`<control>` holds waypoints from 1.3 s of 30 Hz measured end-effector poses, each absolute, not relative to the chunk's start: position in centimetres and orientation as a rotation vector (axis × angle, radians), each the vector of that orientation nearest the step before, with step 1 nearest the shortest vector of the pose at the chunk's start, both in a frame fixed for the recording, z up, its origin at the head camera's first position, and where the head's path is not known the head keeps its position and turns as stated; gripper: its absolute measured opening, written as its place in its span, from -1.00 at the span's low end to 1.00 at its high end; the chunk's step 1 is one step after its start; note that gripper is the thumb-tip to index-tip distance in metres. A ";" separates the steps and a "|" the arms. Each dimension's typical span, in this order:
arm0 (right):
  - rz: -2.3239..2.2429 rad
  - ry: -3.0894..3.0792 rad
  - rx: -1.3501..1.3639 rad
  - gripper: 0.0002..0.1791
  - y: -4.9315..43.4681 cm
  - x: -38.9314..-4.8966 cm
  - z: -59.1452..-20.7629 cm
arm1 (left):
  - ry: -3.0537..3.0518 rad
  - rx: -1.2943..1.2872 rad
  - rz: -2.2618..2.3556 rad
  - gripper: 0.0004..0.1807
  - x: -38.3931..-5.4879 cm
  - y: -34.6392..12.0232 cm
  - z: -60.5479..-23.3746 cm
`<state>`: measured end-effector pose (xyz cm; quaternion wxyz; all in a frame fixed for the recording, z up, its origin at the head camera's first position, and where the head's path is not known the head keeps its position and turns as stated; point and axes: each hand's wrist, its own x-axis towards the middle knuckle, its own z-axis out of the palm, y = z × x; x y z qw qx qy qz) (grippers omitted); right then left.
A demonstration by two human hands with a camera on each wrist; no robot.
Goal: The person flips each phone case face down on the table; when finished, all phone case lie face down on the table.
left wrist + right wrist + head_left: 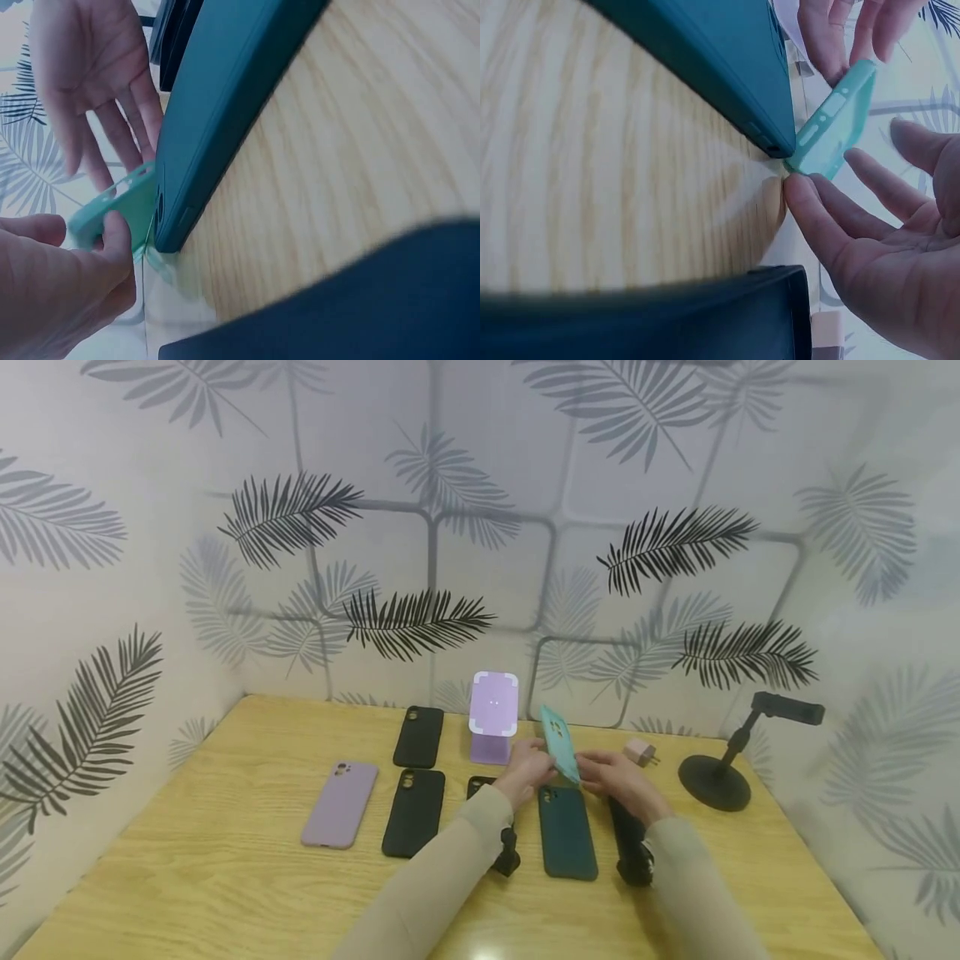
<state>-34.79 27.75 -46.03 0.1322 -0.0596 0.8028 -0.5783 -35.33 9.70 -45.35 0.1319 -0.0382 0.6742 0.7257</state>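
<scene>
A mint-green phone case point(559, 743) stands tilted above the table behind a dark teal phone case point(567, 835). My left hand point(528, 768) pinches the mint case at its left edge; the left wrist view shows the thumb point(116, 240) against its inner side. My right hand point(622, 779) is at the case's lower right, palm turned toward it. In the right wrist view its fingers point(817, 217) reach out straight, fingertips right at the case's lower corner, with the thumb apart. The inside of the mint case looks hollow.
A lilac phone stand point(493, 703) is at the back, with a pink charger plug point(637, 752) and a black round-based stand point(716, 777) to the right. Black cases point(414, 814) and a lilac case point(341, 806) lie leftward. My forearms partly cover two other dark cases.
</scene>
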 end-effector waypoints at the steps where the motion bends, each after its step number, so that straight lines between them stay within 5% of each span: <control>1: -1.691 2.311 -0.166 -0.40 27.6 -34.8 -46.0 | 1.958 -0.107 2.111 -0.40 -35.3 9.8 -45.4; 22: -1.867 2.209 -0.138 -0.37 26.5 -35.3 -46.1 | 2.098 0.016 2.016 -0.69 -34.6 10.4 -45.5; 39: -1.856 2.406 0.001 -0.47 27.5 -35.1 -46.3 | 2.144 0.036 1.931 -0.47 -34.9 9.8 -45.7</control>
